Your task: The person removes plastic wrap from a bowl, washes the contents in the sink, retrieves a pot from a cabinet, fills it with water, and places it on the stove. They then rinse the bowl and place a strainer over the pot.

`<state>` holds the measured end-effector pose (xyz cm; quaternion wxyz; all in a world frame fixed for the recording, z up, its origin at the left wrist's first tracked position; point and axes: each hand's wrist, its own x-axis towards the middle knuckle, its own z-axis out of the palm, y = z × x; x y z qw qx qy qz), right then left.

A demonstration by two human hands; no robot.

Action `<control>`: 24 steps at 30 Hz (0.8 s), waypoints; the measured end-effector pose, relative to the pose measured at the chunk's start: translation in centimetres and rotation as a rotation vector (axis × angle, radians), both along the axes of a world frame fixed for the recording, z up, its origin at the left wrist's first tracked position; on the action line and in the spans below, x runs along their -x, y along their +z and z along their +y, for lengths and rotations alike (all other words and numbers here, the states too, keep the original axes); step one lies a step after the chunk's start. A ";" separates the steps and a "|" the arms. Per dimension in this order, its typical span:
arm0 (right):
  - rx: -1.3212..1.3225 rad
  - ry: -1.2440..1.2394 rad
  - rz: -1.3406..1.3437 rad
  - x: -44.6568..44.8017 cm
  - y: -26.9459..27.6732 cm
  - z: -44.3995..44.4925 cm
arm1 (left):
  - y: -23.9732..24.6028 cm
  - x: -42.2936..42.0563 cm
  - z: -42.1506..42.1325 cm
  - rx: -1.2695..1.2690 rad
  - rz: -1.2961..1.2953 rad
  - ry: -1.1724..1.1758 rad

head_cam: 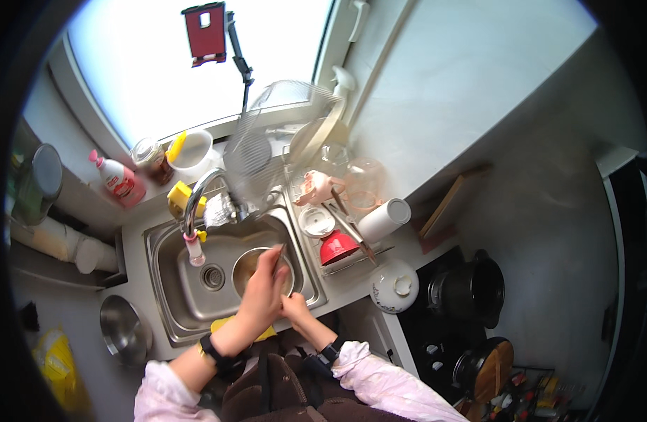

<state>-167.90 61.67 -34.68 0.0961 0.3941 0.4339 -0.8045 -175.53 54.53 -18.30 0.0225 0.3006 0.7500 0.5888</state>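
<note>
In the sink's right part stands a round metal pot or bowl (pixel 244 269), with something brownish in it that I cannot make out. My left hand (pixel 264 287) reaches over this vessel and covers much of its right side. A thin dark strip shows by its fingers, perhaps a utensil handle, too blurred to name. Lower right, my right hand (pixel 296 307) is curled close to the vessel's near rim, partly behind my left hand. Whether it grips the rim or a handle is hidden. The stainless steel sink (pixel 191 306) surrounds the vessel, its chrome faucet (pixel 190 211) rising at the back left.
Right of the sink, a dish rack holds a red bowl (pixel 338 248) and a white cylindrical container (pixel 384 219). A lidded white pot (pixel 394 286) is near the cooktop's black pot (pixel 471 290). A metal bowl (pixel 124 329) lies left; a yellow cloth (pixel 220 323) hangs at the front.
</note>
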 end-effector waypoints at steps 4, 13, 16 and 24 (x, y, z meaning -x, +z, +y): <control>-0.078 -0.006 -0.063 0.4 -2.2 0.9 | 0.0 -5.6 -13.9 0.242 -0.277 0.065; -0.089 0.111 -0.014 0.9 -0.9 2.5 | -2.1 -17.6 -29.8 0.483 -0.357 0.237; -0.111 0.145 -0.031 1.1 -0.2 1.9 | -4.2 -17.8 -30.5 0.431 -0.570 0.369; -0.174 0.181 -0.042 2.5 0.6 -1.5 | -11.7 -9.8 -25.8 0.055 -1.182 0.409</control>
